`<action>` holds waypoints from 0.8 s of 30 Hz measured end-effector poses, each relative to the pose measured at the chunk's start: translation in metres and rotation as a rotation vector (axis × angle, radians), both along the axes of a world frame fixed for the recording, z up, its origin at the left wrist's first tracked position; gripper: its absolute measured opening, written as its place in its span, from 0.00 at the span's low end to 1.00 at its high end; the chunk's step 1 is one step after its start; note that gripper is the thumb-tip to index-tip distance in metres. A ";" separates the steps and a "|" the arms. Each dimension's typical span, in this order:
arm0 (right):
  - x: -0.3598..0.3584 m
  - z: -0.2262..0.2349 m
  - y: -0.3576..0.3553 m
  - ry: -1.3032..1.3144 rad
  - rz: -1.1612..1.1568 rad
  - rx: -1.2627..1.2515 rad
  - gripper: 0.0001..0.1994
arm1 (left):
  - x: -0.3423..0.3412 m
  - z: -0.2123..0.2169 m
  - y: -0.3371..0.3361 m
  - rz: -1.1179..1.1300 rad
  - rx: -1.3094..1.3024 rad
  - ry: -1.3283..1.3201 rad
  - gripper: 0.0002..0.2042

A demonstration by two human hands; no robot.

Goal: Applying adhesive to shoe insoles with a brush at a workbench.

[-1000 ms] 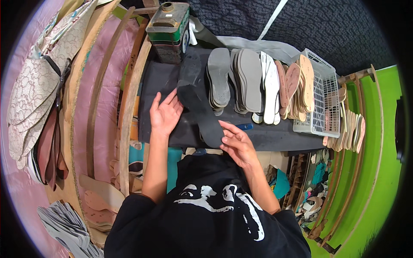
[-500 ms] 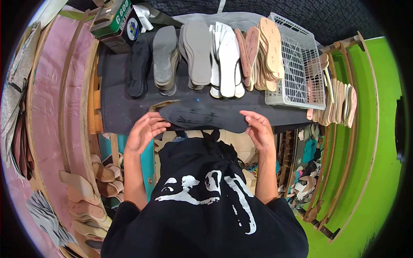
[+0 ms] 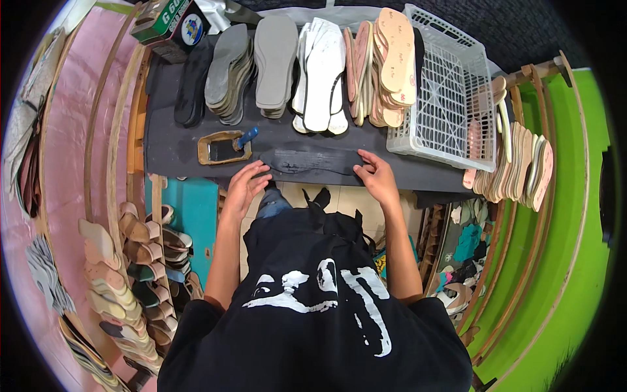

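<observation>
Between my two hands, low over the table's front edge, is a black shoe sole [image 3: 312, 162] with a dark, streaky patch along its upper face. My left hand [image 3: 243, 188] has its fingertips at the sole's left end. At the right end, the thumb and index finger of my right hand [image 3: 380, 181] pinch the rim. Left of the sole stands a brown, crusted glue container [image 3: 205, 150] with a blue-handled brush [image 3: 248, 136] resting in it.
Along the back of the black-covered table [image 3: 163, 140] are black soles [image 3: 191, 85], grey sole stacks [image 3: 274, 62], white ones [image 3: 321, 85] and beige insoles [image 3: 396, 59]. A white plastic crate [image 3: 444, 98] and a green tin [image 3: 171, 29] flank them. Shoe racks [image 3: 140, 242] stand at left.
The sole has come down closer to the table, with both hands still at its ends. The glue container, mostly hidden behind it before, now shows fully. My view has shifted.
</observation>
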State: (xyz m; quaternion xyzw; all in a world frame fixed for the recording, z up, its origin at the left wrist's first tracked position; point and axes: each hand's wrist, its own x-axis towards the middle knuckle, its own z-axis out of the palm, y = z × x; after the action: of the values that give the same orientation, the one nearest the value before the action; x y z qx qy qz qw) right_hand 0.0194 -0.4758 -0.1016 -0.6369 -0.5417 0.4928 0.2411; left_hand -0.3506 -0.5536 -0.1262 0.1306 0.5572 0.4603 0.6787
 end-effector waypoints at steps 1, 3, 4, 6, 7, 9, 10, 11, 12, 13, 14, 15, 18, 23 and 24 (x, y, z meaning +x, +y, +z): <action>-0.004 0.007 0.002 0.009 0.020 0.000 0.26 | 0.000 0.000 -0.002 0.021 0.000 0.010 0.21; -0.013 0.020 0.001 -0.161 0.053 0.070 0.26 | 0.001 0.000 -0.007 0.046 0.002 0.011 0.22; -0.015 0.020 0.000 -0.156 0.063 0.074 0.26 | 0.004 0.002 -0.006 0.047 -0.001 0.018 0.23; -0.018 0.021 -0.002 -0.226 0.081 0.185 0.22 | 0.005 0.007 -0.007 0.057 -0.004 0.046 0.25; -0.019 0.019 -0.003 -0.221 0.090 0.187 0.22 | 0.007 0.012 -0.007 0.067 -0.003 0.050 0.25; -0.025 0.016 -0.004 -0.413 0.105 0.427 0.19 | 0.006 0.020 -0.006 0.029 0.154 0.388 0.21; -0.034 0.024 -0.004 -0.382 0.083 0.410 0.16 | 0.002 0.021 -0.007 0.080 0.266 0.428 0.15; -0.046 0.028 -0.002 -0.377 0.091 0.412 0.16 | -0.007 0.023 -0.007 0.088 0.264 0.432 0.15; -0.060 0.032 0.000 -0.218 0.068 0.367 0.15 | -0.017 0.026 -0.006 0.113 0.410 0.585 0.13; -0.074 0.034 0.002 -0.062 0.043 0.319 0.14 | -0.025 0.033 -0.004 0.135 0.556 0.738 0.11; -0.092 0.036 0.004 0.042 0.044 0.294 0.13 | -0.031 0.053 0.002 0.119 0.534 0.879 0.12; -0.110 0.036 0.006 0.144 0.061 0.280 0.14 | -0.038 0.069 0.007 0.120 0.533 0.881 0.12; -0.173 0.035 0.017 0.287 0.147 0.248 0.27 | -0.068 0.077 0.028 -0.052 0.700 1.389 0.36; -0.241 0.039 0.031 0.211 0.264 0.319 0.18 | -0.106 0.066 0.036 -0.296 0.572 1.352 0.49; -0.247 0.040 0.031 0.100 0.319 0.378 0.14 | -0.111 0.060 0.035 -0.359 0.543 1.282 0.48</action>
State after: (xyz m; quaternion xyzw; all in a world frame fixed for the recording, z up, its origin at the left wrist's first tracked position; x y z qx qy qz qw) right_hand -0.2280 -0.4450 -0.0619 -0.4616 -0.7053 0.4455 0.3017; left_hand -0.4621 -0.5183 -0.0658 0.6289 0.6818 0.2970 0.2269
